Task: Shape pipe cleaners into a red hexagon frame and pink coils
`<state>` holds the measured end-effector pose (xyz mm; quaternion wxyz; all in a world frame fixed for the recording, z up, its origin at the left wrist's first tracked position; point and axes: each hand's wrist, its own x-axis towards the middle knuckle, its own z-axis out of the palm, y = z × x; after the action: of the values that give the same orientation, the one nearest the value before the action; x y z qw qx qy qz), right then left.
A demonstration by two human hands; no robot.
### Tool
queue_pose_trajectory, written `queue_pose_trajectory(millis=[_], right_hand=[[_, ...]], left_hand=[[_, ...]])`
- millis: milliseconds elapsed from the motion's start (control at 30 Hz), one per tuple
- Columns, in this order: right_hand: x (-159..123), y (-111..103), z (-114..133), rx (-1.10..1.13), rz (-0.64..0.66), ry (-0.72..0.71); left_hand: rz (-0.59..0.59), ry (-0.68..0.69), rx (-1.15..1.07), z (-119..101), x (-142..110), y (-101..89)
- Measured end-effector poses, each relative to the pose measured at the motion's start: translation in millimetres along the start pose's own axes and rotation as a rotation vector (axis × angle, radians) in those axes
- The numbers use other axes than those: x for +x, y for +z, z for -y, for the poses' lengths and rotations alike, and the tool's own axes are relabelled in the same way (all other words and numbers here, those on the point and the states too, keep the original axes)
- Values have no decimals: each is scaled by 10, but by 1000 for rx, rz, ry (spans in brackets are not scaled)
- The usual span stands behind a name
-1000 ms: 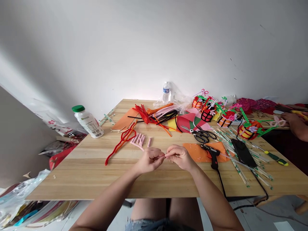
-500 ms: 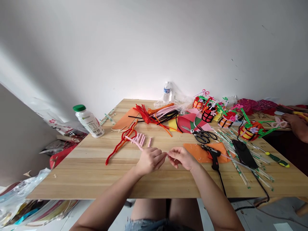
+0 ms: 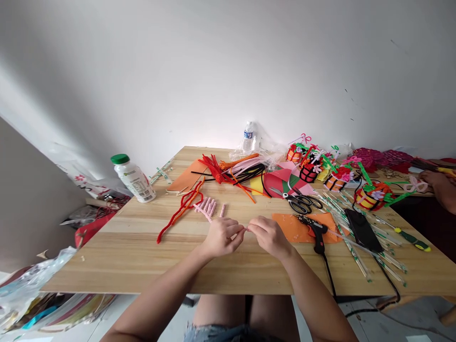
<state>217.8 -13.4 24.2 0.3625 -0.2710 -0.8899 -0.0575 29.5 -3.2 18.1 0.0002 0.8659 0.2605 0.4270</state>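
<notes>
My left hand (image 3: 225,237) and my right hand (image 3: 268,236) meet fingertip to fingertip just above the table, both pinching a pink pipe cleaner (image 3: 204,214). Its free end trails out behind the left hand toward the upper left; the part between the fingers is mostly hidden. Just beyond lie several short pink coiled pieces (image 3: 211,207) in a row, with a single one (image 3: 223,210) apart on the right. Red and orange pipe cleaners (image 3: 178,213) lie loosely to their left.
A glue gun (image 3: 317,230) rests on orange paper (image 3: 285,228) right of my hands, near scissors (image 3: 301,204), a phone (image 3: 362,230) and wrapped sticks (image 3: 356,261). Small flower baskets (image 3: 372,195) stand behind. A white bottle (image 3: 135,180) is at left. Another person's hand (image 3: 440,183) shows far right.
My right hand has turned over, its back now facing up and its fingers curled closer to the left. The pink pipe cleaner's trailing end has shortened, drawn toward my left hand.
</notes>
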Motion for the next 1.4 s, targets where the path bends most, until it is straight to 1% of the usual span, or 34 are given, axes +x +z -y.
queue_pose_trajectory(millis=[133, 300, 433, 600, 767, 867, 933, 1000, 1033, 1100, 1167, 1200, 1233, 1333, 1367, 1400], right_hand=[[-11, -2, 10, -70, 1, -73], [0, -8, 47, -38, -58, -88], [3, -16, 75, -27, -55, -115], [-13, -10, 123, 8, -114, -148], [-13, -18, 201, -71, -116, -202], [-10, -11, 214, -47, -163, -183], [-7, -12, 203, 73, -209, -108], [2, -18, 180, 306, -208, 41], [8, -20, 164, 457, -180, 145], [19, -9, 124, 779, -99, 418], [24, 39, 80, 1068, -17, 692], [23, 76, 60, 1196, 27, 796], [19, 120, 43, 1319, 84, 863], [2, 249, 23, 1630, 255, 954], [-3, 273, 23, 1689, 264, 987], [-6, 282, 25, 1719, 234, 1022]], left_hand=[[41, -33, -79, -13, -7, -15], [86, -87, -193, -8, -7, -48], [111, -90, -300, -4, -1, -67], [88, -36, -351, -18, 17, -111], [102, 28, -408, -41, 27, -148], [64, 56, -395, -52, 11, -141], [15, 83, -320, -53, -5, -128], [-35, 109, -216, -47, -20, -117], [-57, 121, -172, -41, -25, -114], [-89, 143, -116, -30, -29, -109], [-94, 172, -89, -27, -31, -99], [-83, 192, -81, -32, -31, -89], [-66, 219, -75, -45, -33, -74], [2, 305, -53, -128, -48, -6], [23, 323, -36, -166, -56, 22], [37, 322, -16, -204, -66, 49]])
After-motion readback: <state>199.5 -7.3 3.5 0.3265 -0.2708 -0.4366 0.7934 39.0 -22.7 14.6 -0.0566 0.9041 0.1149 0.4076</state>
